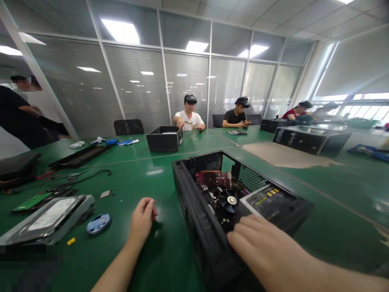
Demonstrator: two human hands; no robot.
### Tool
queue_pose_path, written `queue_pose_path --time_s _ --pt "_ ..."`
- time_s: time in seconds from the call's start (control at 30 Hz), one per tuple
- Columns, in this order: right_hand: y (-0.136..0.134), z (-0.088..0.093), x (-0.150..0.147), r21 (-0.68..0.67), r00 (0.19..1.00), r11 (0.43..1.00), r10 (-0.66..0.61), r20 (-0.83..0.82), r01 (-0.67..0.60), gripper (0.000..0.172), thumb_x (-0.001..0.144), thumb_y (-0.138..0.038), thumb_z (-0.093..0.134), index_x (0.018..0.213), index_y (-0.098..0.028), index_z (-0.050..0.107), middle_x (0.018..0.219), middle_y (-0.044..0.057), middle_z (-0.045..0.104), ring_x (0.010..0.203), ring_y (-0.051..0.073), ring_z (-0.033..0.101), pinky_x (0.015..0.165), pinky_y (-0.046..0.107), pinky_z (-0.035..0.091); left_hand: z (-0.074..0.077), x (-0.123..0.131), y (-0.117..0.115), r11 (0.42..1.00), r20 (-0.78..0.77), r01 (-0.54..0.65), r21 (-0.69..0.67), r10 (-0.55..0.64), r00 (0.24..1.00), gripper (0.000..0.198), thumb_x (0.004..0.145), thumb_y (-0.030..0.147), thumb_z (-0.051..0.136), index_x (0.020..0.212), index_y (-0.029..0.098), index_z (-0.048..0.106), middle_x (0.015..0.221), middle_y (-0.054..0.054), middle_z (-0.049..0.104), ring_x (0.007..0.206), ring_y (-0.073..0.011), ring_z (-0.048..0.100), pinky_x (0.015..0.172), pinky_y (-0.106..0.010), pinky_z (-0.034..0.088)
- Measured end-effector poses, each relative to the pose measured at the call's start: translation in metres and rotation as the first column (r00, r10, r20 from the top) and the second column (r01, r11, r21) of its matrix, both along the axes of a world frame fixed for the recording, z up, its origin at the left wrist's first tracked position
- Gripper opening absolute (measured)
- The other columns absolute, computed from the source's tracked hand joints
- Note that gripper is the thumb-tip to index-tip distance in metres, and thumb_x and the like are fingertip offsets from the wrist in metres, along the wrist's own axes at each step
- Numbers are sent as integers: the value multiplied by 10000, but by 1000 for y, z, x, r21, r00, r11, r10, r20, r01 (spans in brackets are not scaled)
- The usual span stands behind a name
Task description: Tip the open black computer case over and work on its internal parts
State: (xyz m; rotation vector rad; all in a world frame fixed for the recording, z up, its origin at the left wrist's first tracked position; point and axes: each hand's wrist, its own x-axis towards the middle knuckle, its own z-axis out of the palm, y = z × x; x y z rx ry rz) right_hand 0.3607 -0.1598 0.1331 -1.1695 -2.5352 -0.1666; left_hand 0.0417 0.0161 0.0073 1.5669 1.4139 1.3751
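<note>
An open black computer case (186, 198) lies on its side on the green table, with its inside facing up. Within it show a round black cooling fan (227, 201), a dark red circuit card (209, 178) and a labelled power supply (263, 202). My right hand (258, 239) is closed over the near edge of the case, its fingertips hidden behind the rim. To the left of the case, my left hand (143, 213) rests low over the table with fingers curled together. Whatever those fingers hold, if anything, is too small to make out.
On the left lie a hard drive (50, 219), a round blue container (99, 224), a yellow bit (71, 241) and loose cables (91, 175). Across the table stand another black case (164, 142) and a larger one (310, 140). Several people sit opposite.
</note>
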Motion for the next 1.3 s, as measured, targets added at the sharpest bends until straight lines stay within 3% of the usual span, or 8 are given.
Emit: queue_pose_path --time_s 0.13,0.27,0.5,0.77,0.87,1.0,1.17,1.3 --pt "-23 40 -17 18 994 995 101 40 -101 301 929 -393 508 1164 -277 658 830 47 727 734 257 661 771 433 520 3 3 -7 1000 -70 -1 23 3 998 280 891 488 505 828 219 551 608 37 553 561 -156 528 559 -253 413" --pt "28 80 -33 -138 980 984 -88 180 114 390 935 -479 477 1120 -211 691 913 107 730 818 295 691 764 447 539 5 3 -12 999 -106 12 48 -7 994 278 905 480 500 840 218 567 682 20 589 639 -164 553 599 -257 420" --pt "146 19 -57 -254 788 865 -227 572 433 261 799 -261 662 999 -115 745 986 212 728 910 318 710 759 401 555 6 1 -7 999 -102 8 39 -4 995 273 898 472 510 839 213 576 687 16 606 641 -167 562 603 -257 419" --pt "170 -21 -49 -230 755 859 -239 610 458 431 722 -285 736 1094 -76 684 1037 235 695 969 365 680 771 469 553 6 6 -6 997 -114 71 -32 -74 991 291 871 457 497 786 193 587 641 21 583 603 -155 529 573 -249 401" --pt "167 -25 -50 -100 777 882 -346 526 461 550 667 -255 772 1154 -65 601 1056 220 659 990 357 649 790 481 535 6 6 -6 995 -120 89 -41 -93 988 287 855 457 506 795 192 599 629 24 579 599 -158 531 568 -251 401" --pt "166 -15 -49 -15 840 955 -252 481 295 505 675 -247 739 1130 -88 589 1074 190 616 986 327 623 777 416 524 4 4 -5 996 -130 89 -29 -92 987 302 861 467 501 807 191 609 651 13 602 629 -166 550 585 -254 407" --pt "174 6 -26 -199 888 945 -152 433 259 721 716 -561 681 1258 -102 558 1125 179 598 970 315 632 805 399 515 2 5 -5 993 -122 113 -23 -115 986 309 871 467 495 789 188 600 647 22 581 601 -150 525 575 -248 396" --pt "181 13 -10 -366 906 926 80 416 86 840 643 -385 758 1393 -119 489 1199 147 614 1039 285 617 874 356 495 0 6 -5 992 -116 124 -29 -127 985 306 868 463 501 747 192 578 612 34 548 576 -142 504 563 -244 382"
